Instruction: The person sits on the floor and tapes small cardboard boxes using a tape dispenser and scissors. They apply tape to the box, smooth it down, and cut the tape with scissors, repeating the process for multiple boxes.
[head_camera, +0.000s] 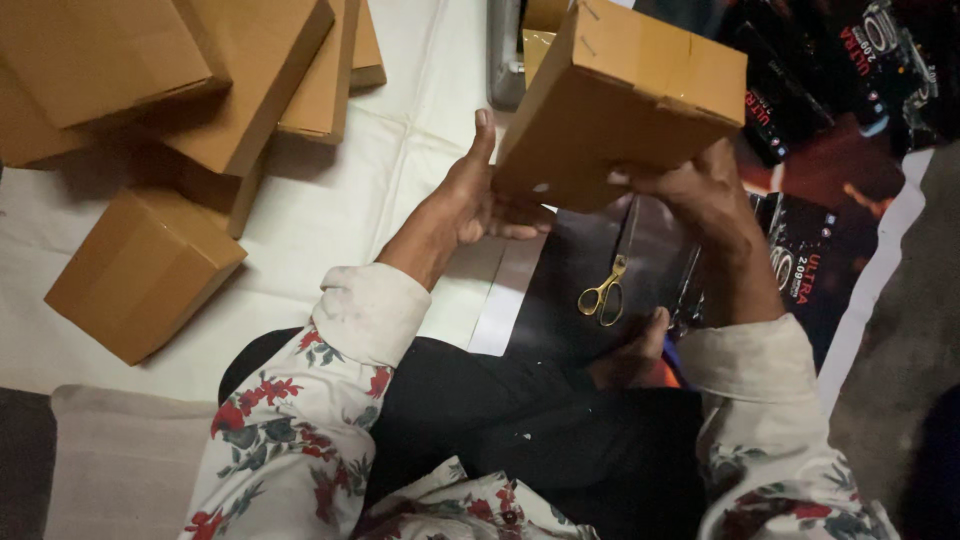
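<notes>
While the left hand (475, 200) and right hand (700, 190) each keep a closed grip on the folded brown cardboard box (620, 95) raised above the lap, several like boxes (140, 270) lie finished on the white sheet (330, 210), gold-handled scissors (603, 290) idle below.

Bkgd only: stack of closed brown cardboard boxes (170, 70) top left, overlapping & tilted, plus one separate closed box (145, 272) lying just below them, all on a white cloth (370, 190) w/ fold creases. Gold-handled scissors (606, 285) lie blades-up on a dark glossy printed sheet (850, 150) that spreads across centre & top right over the cloth; a grey metal object (503, 60) sits at top edge, mostly cut off, can't tell what it is. Bare dark floor (900, 380) at right, grey cushion/mat (110, 460) bottom left.
</notes>
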